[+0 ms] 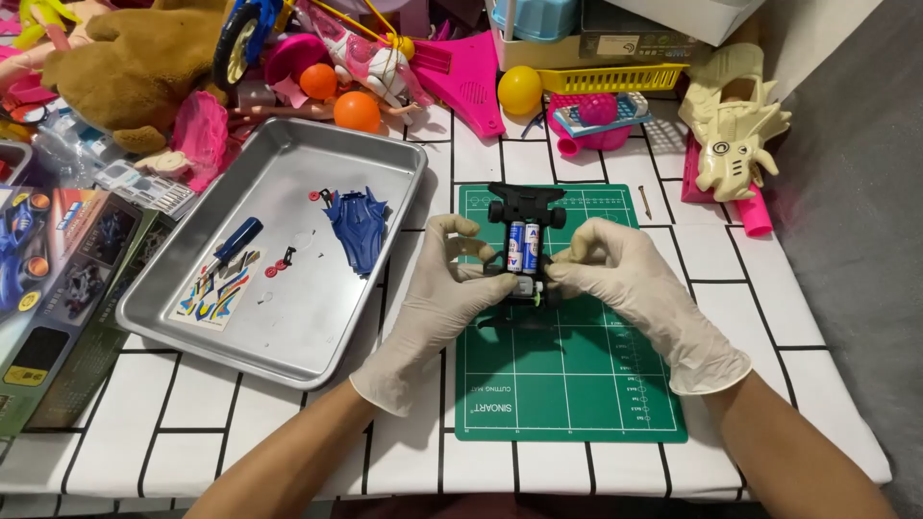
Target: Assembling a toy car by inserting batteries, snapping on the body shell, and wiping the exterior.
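Two gloved hands meet over a green cutting mat [567,384] at the centre of a white table [240,432] with black grid lines. Far side of table: heaped toys, including a brown plush animal [135,72], orange balls [357,111] and a cream plastic toy [735,125] at far right. Left edge: printed cardboard boxes [58,288].

Metal tray [221,317] sits left of the mat, just beside it. Inside the tray: blue toy car body shell [356,226] toward the far right, sticker sheet [216,288] near left, blue-handled screwdriver [236,238] just beyond the sheet, small red parts [281,264] between.

Black toy car chassis [524,245] lies on the far half of the mat, lengthwise, black wheels at its far end. Two batteries [524,248] sit side by side in its middle.

Left hand [437,298] grips the chassis from the left, fingers curled on its near-left side. Right hand [625,284] pinches the chassis from the right, fingertips at its near end. Both hands are closed on the chassis, close together but not touching each other.
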